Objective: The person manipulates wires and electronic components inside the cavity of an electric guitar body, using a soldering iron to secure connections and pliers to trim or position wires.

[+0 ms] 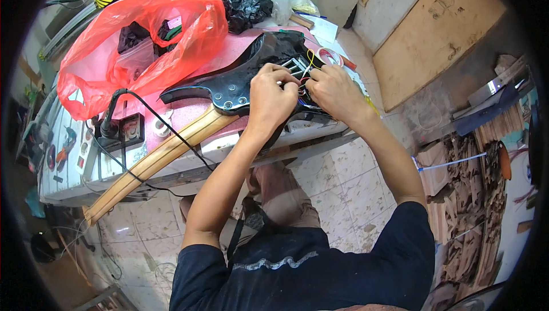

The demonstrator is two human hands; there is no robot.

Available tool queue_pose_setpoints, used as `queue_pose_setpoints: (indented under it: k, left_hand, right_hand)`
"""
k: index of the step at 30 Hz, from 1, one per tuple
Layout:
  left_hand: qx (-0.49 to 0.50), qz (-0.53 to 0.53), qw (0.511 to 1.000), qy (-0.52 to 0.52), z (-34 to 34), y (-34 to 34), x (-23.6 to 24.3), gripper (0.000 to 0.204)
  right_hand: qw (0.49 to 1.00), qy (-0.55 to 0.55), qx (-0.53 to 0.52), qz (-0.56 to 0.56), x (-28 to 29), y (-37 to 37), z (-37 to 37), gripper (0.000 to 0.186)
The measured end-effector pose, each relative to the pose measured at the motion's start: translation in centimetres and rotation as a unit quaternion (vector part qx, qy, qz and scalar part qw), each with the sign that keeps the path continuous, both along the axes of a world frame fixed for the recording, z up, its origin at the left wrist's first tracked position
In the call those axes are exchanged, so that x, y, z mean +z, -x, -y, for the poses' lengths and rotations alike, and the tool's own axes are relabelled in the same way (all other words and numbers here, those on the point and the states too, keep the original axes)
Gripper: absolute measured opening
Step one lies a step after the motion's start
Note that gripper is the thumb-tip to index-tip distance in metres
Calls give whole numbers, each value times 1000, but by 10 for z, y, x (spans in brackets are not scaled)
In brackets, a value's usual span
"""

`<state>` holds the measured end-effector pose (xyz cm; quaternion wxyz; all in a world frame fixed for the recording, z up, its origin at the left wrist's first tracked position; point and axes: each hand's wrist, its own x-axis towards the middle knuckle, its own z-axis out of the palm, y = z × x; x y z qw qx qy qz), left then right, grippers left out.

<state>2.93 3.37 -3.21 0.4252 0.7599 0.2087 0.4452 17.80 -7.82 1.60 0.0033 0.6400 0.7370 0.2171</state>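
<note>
a: the black guitar body (pixel 240 79) lies face-down across the pink-topped workbench (pixel 189 59), its pale wooden neck (pixel 154 159) running off the near left edge toward the floor. both hands are over the open cavity at its right end.

b: what are they doing in there?

a: working the coloured wires (pixel 302 76), i'd say. the left hand (pixel 271 96) is curled, fingers drawn together as if pinching a wire or a small part, though i can't see what sits between the fingertips. the right hand (pixel 334 91) is bunched the same way, just beside it, almost touching.

b: so which step is this?

a: looks like wiring the electronics, somewhere in the middle: a yellow wire and some red ones stand loose above the cavity, nothing is closed up.

b: and the next move?

a: my guess is it calls for a fine, steady grip, keeping one lead apart from the others without tugging the rest.

b: anything in the way?

a: a red plastic bag (pixel 143 36) sits at the far left, a black bag (pixel 243 2) beyond it, a roll of tape (pixel 330 56) just past the hands. a black cable (pixel 148 116) crosses the neck from a socket box (pixel 123 134) on the near left.
</note>
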Motion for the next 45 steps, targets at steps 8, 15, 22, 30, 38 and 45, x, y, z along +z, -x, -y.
queue_pose_setpoints:
  k: [8, 15, 22, 30, 38, 45]
  left_hand:
    - [8, 30, 998, 54, -4, 3, 1, 25]
    - [9, 34, 999, 39, -5, 3, 1, 26]
    - [9, 17, 999, 45, -5, 2, 0, 26]
    - [9, 14, 1000, 24, -4, 2, 1, 25]
    - [15, 4, 999, 28, -4, 2, 1, 23]
    - [14, -4, 999, 41, -4, 1, -1, 23]
  right_hand:
    - [999, -3, 14, -52, -6, -11, -8, 11]
    - [969, 82, -42, -229, 5, -18, -14, 14]
    - [995, 42, 26, -83, -7, -19, -14, 14]
    - [998, 33, 38, 42, -6, -9, -7, 14]
    - [963, 48, -19, -263, 0, -22, -15, 15]
    - [951, 57, -90, -292, 6, -11, -12, 13]
